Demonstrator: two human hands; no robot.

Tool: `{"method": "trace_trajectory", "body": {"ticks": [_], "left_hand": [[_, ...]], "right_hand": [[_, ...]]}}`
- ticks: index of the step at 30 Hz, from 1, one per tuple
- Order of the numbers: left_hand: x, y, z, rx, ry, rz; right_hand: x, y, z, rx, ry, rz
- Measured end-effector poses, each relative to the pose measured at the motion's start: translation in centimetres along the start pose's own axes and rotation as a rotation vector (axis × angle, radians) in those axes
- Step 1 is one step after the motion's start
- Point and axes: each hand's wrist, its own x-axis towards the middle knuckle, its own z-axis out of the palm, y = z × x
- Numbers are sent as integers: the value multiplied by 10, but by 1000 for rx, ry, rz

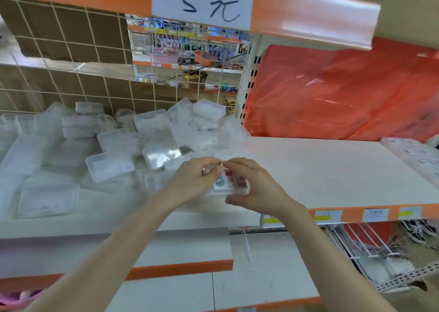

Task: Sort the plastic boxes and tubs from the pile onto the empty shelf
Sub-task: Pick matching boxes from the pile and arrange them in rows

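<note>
A small clear plastic box with a white and red label sits between both hands, just above the shelf's front. My left hand grips its left side with curled fingers. My right hand holds its right side, thumb below and fingers over the top. A pile of clear plastic boxes and tubs covers the left shelf. The white shelf to the right is mostly bare.
A few flat clear packs lie at the white shelf's far right. Orange plastic sheeting hangs behind it. Overhead is a shelf edge with a handwritten price sign. Lower shelves and wire racks lie below.
</note>
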Motion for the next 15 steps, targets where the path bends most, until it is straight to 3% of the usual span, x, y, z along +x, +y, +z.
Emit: {"method": "trace_trajectory", "body": {"ticks": [7, 12, 15], "left_hand": [[-9, 1, 17, 345, 153, -7], [-26, -13, 2, 520, 340, -141], [-34, -24, -8, 596, 338, -261]], "right_hand": [[-8, 42, 6, -15, -1, 309], [0, 63, 27, -75, -34, 392], [0, 66, 37, -151, -82, 420]]}}
